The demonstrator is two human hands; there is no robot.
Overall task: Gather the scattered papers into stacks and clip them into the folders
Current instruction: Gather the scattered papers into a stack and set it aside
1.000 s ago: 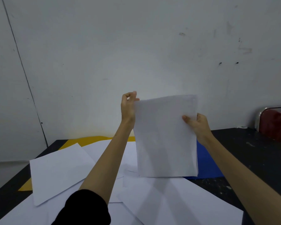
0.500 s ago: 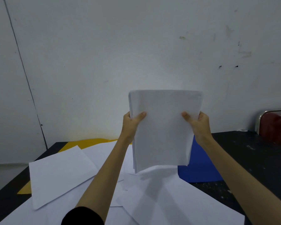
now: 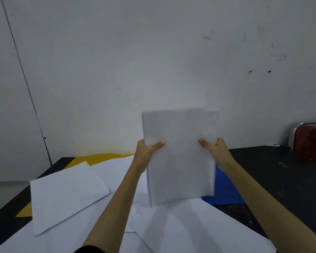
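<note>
Centre frame, the paper stack (image 3: pixel 180 157) stands upright, left hand (image 3: pixel 146 152) and right hand (image 3: pixel 215 150) each pinching a side edge. Best to loosen slightly and tap the bottom edge square on the loose sheets (image 3: pixel 66 194) below. It's plain white, edges nearly flush, blue folder (image 3: pixel 224 190) just behind.

A scuffed grey-white wall (image 3: pixel 153 61) rises behind the dark table (image 3: pixel 281 172). Right of the table stands a red chair (image 3: pixel 312 139) with a metal frame. The light is dim.
</note>
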